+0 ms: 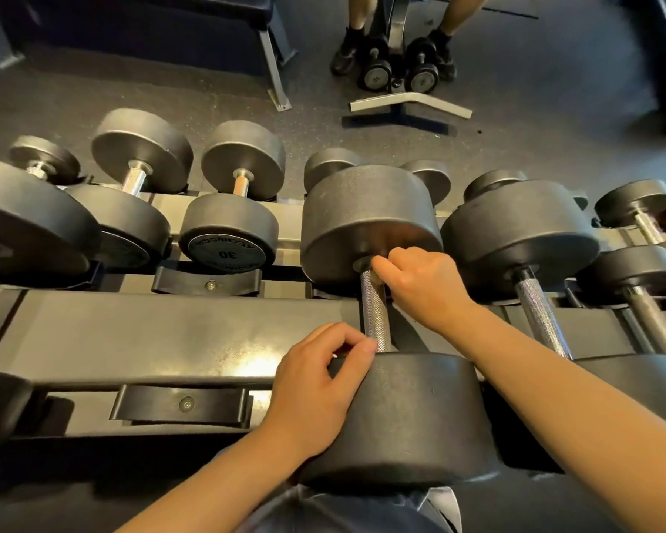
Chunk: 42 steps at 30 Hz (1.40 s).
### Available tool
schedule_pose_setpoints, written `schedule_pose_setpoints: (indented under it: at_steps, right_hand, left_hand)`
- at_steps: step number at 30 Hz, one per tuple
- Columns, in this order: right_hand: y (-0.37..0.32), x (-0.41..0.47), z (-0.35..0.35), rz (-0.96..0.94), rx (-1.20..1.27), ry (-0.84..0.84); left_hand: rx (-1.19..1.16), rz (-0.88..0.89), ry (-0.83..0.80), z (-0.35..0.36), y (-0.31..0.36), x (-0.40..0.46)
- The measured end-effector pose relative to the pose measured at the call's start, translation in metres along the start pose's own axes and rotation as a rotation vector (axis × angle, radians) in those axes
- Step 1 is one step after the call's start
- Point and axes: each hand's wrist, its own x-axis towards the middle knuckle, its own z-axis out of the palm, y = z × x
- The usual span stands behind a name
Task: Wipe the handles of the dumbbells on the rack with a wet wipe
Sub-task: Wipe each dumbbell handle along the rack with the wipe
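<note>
Hands at the big dumbbell's handle

Dumbbell (393,340) lies on the near rail of the rack (162,332), its knurled handle (375,309) running away from the camera between two large black heads. Right hand (420,282) sits at the far end of the handle, fingers curled against it by the far head; whether a wipe is in that grip cannot be told. Left hand (316,382) rests on the near head, fingertips pinched together beside the handle's near end, and it too shows no clear wipe. More dumbbells (531,271) flank it.
</note>
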Motion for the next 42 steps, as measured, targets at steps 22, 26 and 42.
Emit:
schedule_pose_setpoints:
  at_steps: [22, 26, 42]
  right_hand:
    - [-0.009, 0.029, -0.022, -0.416, 0.018, -0.447]
    - [-0.039, 0.055, -0.026, -0.549, -0.218, -0.696]
    - [-0.01, -0.007, -0.009, 0.421, 0.526, -0.062]
  left_hand:
    - [-0.05, -0.03, 0.046, 0.001, -0.001, -0.002]
    - [-0.051, -0.027, 0.044, 0.0, -0.002, -0.004]
    - [-0.029, 0.002, 0.047, 0.0, -0.004, -0.001]
